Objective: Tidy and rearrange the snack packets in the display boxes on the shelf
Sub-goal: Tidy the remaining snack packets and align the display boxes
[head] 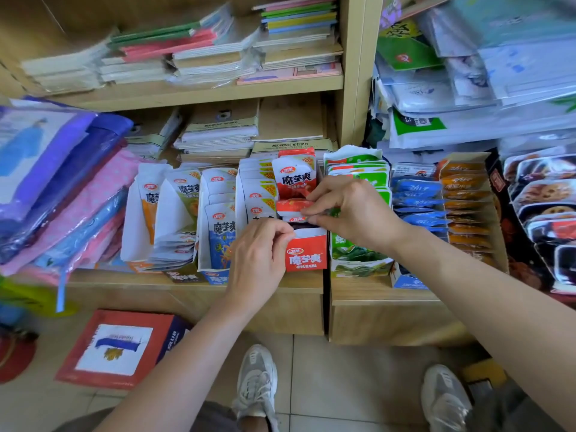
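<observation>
A red display box [307, 255] stands at the shelf's front edge, with red-and-white snack packets [294, 179] standing in it. My left hand [258, 260] grips the front left corner of this box, fingers curled over its rim. My right hand [349, 207] pinches a red-and-white packet [291, 205] lying across the box's middle. To the left stand a blue box [215, 232] and an orange-printed box [174, 213] with white packets. A green box [358, 260] sits just right, partly hidden by my right wrist.
Blue packets [417, 201] and orange packets [467, 207] fill boxes further right, then dark packets [542, 207]. Stacked notebooks [218, 132] lie behind the boxes. Plastic-wrapped folders [56, 188] pile at the left. A red carton [121, 347] lies on the floor by my shoes.
</observation>
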Demonstrator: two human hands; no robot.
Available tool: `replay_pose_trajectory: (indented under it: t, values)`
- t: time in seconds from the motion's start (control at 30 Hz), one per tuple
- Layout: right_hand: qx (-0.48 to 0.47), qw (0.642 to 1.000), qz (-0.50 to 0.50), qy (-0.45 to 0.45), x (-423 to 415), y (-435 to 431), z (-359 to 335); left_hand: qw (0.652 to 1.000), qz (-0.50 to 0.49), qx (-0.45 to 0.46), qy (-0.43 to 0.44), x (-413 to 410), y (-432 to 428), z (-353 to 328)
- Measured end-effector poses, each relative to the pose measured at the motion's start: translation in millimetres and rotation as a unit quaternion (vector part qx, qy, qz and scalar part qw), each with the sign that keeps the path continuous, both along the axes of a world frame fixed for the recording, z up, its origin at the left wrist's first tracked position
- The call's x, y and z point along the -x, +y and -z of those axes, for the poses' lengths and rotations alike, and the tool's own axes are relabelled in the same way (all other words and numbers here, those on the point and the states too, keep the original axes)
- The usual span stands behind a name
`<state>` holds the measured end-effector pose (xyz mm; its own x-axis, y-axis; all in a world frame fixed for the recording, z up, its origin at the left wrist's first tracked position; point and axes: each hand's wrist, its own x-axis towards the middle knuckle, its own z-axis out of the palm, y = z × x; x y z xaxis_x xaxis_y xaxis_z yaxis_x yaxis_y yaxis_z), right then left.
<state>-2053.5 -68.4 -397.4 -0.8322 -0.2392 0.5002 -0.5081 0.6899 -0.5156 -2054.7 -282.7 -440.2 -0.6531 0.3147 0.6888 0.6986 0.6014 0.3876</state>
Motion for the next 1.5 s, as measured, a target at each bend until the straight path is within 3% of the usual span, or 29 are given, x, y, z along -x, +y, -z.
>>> replay_pose_trajectory:
  t: [0.17, 0.27, 0.37, 0.47, 0.6, 0.83, 1.03, 1.13, 1.23, 1.3, 1.4, 1.5]
  values:
    - [-0.088, 0.994, -0.028, -0.052, -5.1, 1.6, -7.8, 0.998, 0.046, 0.036, -0.023, -4.4, -11.8, 10.1]
    - [-0.107, 0.991, -0.047, -0.063, -13.5, 5.7, -9.1, 0.999, 0.048, 0.011, -0.018, -9.7, -18.0, 9.5]
    - [-0.062, 0.997, 0.016, 0.031, -16.9, 10.9, -10.4, 0.999, 0.006, -0.034, 0.015, -13.3, -16.0, -5.1]
    - [-0.049, 0.991, 0.088, 0.091, -2.3, 10.0, -18.2, 1.0, 0.02, 0.008, 0.001, -7.2, -6.7, -20.6]
    - [-0.082, 0.993, 0.063, 0.048, 27.3, 4.6, -25.8, 0.996, 0.051, 0.06, -0.031, 9.1, 4.0, -25.6]
    - [-0.151, 0.988, 0.033, 0.029, 70.7, 2.2, -37.3, 0.997, 0.065, 0.027, -0.028, 30.1, 5.5, -25.2]
    - [-0.232, 0.969, 0.021, -0.08, 77.4, -1.7, -61.9, 0.985, 0.053, -0.026, -0.163, 30.9, 2.3, -35.7]
    - [-0.194, 0.978, 0.017, -0.073, 72.7, 2.5, -64.6, 0.982, 0.036, -0.082, -0.164, 38.1, 3.8, -45.1]
    - [-0.099, 0.994, 0.024, -0.035, 60.4, 9.1, -56.1, 0.988, 0.027, -0.031, -0.149, 50.6, 9.0, -56.9]
    - [-0.074, 0.997, 0.034, -0.019, 54.5, 10.9, -50.0, 0.979, 0.028, -0.005, -0.199, 58.3, 11.2, -63.6]
    - [-0.089, 0.996, 0.031, -0.003, 53.6, 8.4, -46.2, 0.967, 0.019, 0.036, -0.251, 63.6, 13.2, -64.0]
    - [-0.131, 0.991, 0.025, 0.008, 57.7, 5.8, -47.1, 0.97, 0.009, 0.071, -0.232, 64.5, 17.1, -59.1]
